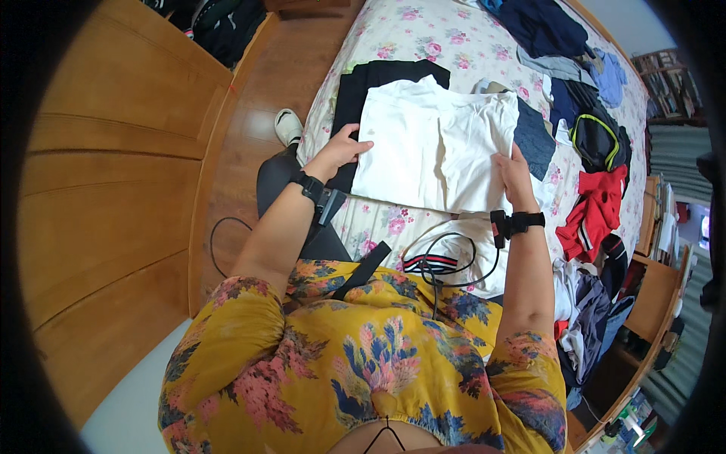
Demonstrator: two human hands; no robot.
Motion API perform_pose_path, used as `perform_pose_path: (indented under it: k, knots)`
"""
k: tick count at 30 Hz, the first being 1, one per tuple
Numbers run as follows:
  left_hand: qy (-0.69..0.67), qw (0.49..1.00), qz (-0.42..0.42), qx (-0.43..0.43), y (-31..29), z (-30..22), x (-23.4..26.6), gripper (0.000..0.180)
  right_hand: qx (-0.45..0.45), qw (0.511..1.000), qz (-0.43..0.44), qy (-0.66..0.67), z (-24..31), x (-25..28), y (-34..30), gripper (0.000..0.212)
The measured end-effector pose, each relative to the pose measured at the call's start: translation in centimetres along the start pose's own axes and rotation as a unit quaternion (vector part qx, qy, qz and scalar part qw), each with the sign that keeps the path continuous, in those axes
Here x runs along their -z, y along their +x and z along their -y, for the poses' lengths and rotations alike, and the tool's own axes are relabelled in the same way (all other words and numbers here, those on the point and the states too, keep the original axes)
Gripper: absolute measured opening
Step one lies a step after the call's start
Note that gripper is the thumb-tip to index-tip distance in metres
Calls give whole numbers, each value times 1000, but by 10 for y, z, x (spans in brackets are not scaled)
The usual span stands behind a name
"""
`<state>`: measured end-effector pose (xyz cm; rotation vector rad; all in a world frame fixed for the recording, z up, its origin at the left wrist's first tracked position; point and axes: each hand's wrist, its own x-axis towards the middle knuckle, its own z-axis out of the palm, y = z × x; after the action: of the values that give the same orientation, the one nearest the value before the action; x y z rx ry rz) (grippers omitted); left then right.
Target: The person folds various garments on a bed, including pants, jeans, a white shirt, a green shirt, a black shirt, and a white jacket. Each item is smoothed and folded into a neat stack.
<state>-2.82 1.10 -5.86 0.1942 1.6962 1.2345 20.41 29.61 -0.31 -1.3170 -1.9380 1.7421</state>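
A white shirt, folded into a rough rectangle with creases down its middle, is spread between my two hands. My left hand pinches its left edge, thumb on top. At the opposite edge, my right hand grips the cloth, its thumb over the front and fingers partly hidden behind. Beneath and beyond the shirt lie folded black clothes. Dark grey-blue clothing shows past the right edge. Closer to my lap is another white garment with a striped band, crossed by a black cable.
The bed has a floral sheet. Along its right side are a red garment, a black bag with yellow-green trim and piles of clothes. A wooden cabinet stands left, beyond a strip of wood floor.
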Motion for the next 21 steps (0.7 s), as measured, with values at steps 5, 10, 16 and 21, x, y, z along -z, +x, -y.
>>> perform_pose_path:
  k: [5,10,16,21]
  knots:
    - [-11,993,-58,-103,6,13,-4,54,122,991,21,-51,43,-30,-9,54]
    - [-137,990,-1,-40,1,12,5,42,224,906,167,-317,81,-123,-61,52]
    - [-229,971,42,-50,-2,19,9,54,305,913,90,-257,34,-159,-69,57]
    - [-67,990,-33,-119,-6,10,-14,50,78,966,-24,-246,-36,-147,-63,66]
